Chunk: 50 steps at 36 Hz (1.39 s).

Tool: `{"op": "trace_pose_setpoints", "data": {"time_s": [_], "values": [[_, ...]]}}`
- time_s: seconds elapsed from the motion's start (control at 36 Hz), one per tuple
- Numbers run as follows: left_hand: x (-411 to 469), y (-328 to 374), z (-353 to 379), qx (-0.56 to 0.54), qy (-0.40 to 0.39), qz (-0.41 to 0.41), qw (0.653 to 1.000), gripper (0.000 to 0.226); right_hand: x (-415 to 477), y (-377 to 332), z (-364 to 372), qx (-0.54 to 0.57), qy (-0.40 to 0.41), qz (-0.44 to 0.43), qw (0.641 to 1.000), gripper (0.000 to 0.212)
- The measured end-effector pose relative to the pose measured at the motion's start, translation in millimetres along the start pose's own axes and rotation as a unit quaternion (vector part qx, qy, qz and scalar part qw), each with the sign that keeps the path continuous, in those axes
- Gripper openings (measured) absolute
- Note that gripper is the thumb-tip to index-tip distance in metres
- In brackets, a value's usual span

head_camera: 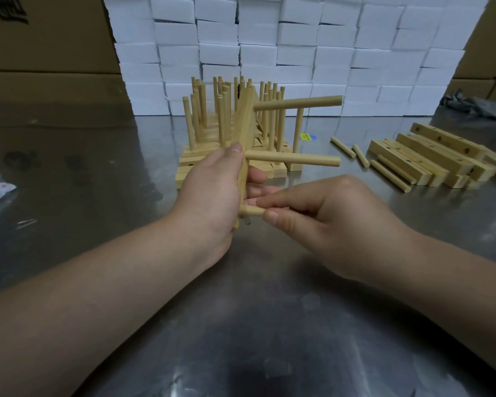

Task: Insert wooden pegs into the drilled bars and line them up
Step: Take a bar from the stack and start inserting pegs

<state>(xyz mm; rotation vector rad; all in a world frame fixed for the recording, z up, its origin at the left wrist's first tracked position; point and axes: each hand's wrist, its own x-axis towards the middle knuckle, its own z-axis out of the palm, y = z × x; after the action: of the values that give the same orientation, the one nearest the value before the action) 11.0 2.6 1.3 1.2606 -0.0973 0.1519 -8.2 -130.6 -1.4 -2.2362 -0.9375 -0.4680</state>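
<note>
The left hand (pixel 212 190) grips the drilled bar (pixel 245 121) by its lower half and holds it on edge, long axis running up and away. The right hand (pixel 327 219), immediately right of the bar, pinches a peg (pixel 251 210) at the bar's lowest hole, peg axis square to the bar. Two seated pegs (pixel 292 159) project rightward higher up the bar.

held bar (pixel 245 130): pale wood, on edge, tilted away from me.
fitted pegs (pixel 294 160): I count two, seated in held bar, projecting right.
third peg (pixel 252 210): horizontal, touching held bar's near end.
finished bars (pixel 229 167): directly behind held bar, pegs upright.
drilled bars (pixel 421 159): stacked well right of held bar, loose pegs (pixel 343 147) beside.
</note>
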Motion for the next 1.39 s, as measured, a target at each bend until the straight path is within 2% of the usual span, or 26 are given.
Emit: {"op": "trace_pose_setpoints", "data": {"time_s": [0.17,0.31,0.42,0.56,0.67,0.69,0.75,0.78,0.83,0.94,1.06,1.17,1.31,1.39], "values": [[-1.9,0.4,0.5,0.013,-0.010,0.034,0.999,0.025,-1.3,-3.9,2.5,0.163,-0.023,0.128,0.978,0.017],[-2.6,0.3,1.9,0.009,-0.020,0.068,0.997,0.025,1.2,-11.1,-0.3,0.351,-0.025,0.238,0.905,0.019],[0.4,-1.6,1.8,0.024,-0.031,0.088,0.995,0.024,1.3,-6.3,2.7,0.417,-0.034,0.302,0.856,0.033],[5.3,-1.5,-2.2,0.058,-0.020,0.097,0.993,0.026,5.1,-8.3,5.8,0.417,-0.023,0.302,0.857,0.036],[7.6,-1.4,-4.8,0.093,-0.011,0.097,0.991,0.023,7.4,-9.5,1.8,0.439,-0.021,0.293,0.849,0.020],[8.6,-2.5,-6.4,0.127,-0.010,0.099,0.987,0.023,6.8,-8.7,1.0,0.445,-0.018,0.291,0.847,0.026],[11.7,-5.5,-10.7,0.194,0.003,0.103,0.976,0.025,5.6,-6.6,0.7,0.458,0.006,0.275,0.845,0.026],[13.1,-6.4,-12.4,0.204,0.016,0.100,0.974,0.026,5.7,-6.2,0.8,0.473,0.022,0.261,0.841,0.020],[17.0,-8.4,-14.9,0.211,0.047,0.088,0.972,0.030,5.5,-3.9,0.2,0.503,0.051,0.235,0.830,0.024],[22.9,-10.0,-16.0,0.194,0.091,0.051,0.975,0.047,4.6,-0.7,0.8,0.482,0.085,0.210,0.846,0.038],[28.9,-10.1,-14.8,0.097,0.113,-0.003,0.989,0.031,3.3,0.4,6.4,0.357,0.054,0.231,0.903,0.045],[25.5,-8.8,-10.5,0.036,0.070,-0.032,0.996,0.032,3.0,1.4,12.9,0.203,-0.001,0.212,0.956,0.050],[24.1,-11.6,-9.9,0.020,0.020,-0.040,0.999,0.030,5.0,3.6,8.6,0.105,0.032,0.198,0.974,0.049],[22.3,-11.1,-10.1,0.027,-0.004,-0.043,0.999,0.029,4.0,2.0,5.0,0.081,0.019,0.181,0.980,0.041]]}}
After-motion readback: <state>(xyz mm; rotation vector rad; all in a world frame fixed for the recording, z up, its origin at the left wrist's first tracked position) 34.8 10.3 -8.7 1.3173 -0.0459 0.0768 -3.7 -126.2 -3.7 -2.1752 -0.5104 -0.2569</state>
